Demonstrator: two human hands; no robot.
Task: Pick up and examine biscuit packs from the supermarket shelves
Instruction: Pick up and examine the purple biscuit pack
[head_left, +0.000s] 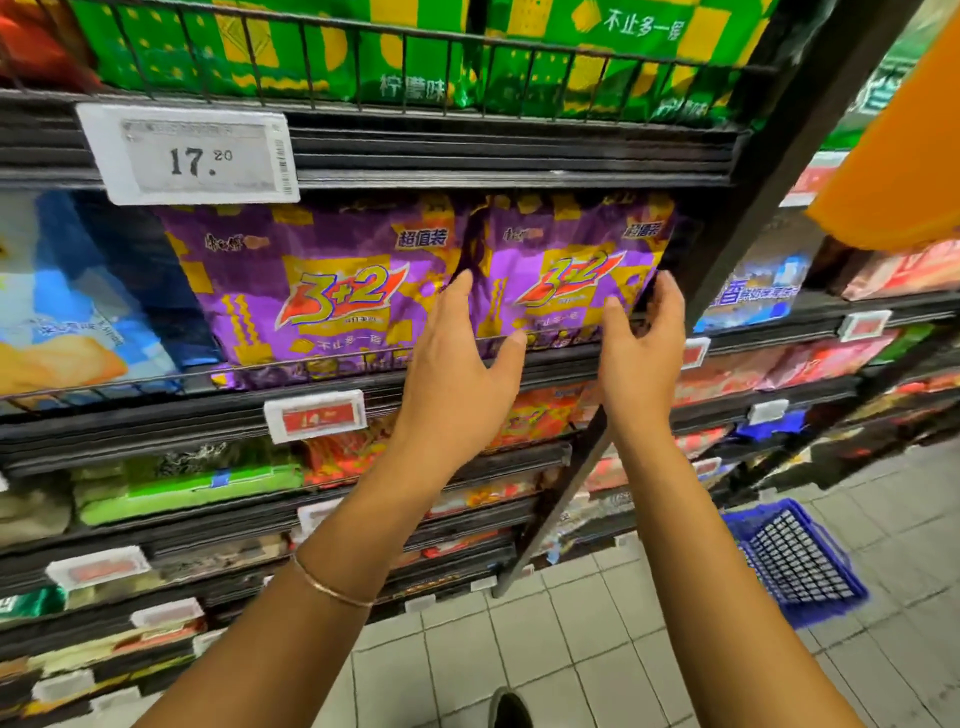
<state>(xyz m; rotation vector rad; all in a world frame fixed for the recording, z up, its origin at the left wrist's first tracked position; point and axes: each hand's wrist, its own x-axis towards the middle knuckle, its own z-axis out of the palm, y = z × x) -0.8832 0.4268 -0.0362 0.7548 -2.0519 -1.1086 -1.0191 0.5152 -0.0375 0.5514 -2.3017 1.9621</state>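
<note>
Two purple "3+2" biscuit packs stand side by side on the middle shelf behind a low wire rail. My left hand (460, 364) has its fingers at the left edge of the right purple pack (566, 270). My right hand (644, 348) reaches to that pack's right edge, fingertips touching it. Both hands frame the pack, fingers spread and not closed round it. The pack still rests on the shelf. The left purple pack (311, 291) stands untouched beside it.
Green biscuit packs (363, 47) fill the shelf above; a price tag reading 17.20 (189, 153) hangs on its edge. A blue pack (78, 301) sits left. Lower shelves hold more packs. A blue basket (795, 561) stands on the tiled floor at right. A black upright post (779, 166) borders the shelf.
</note>
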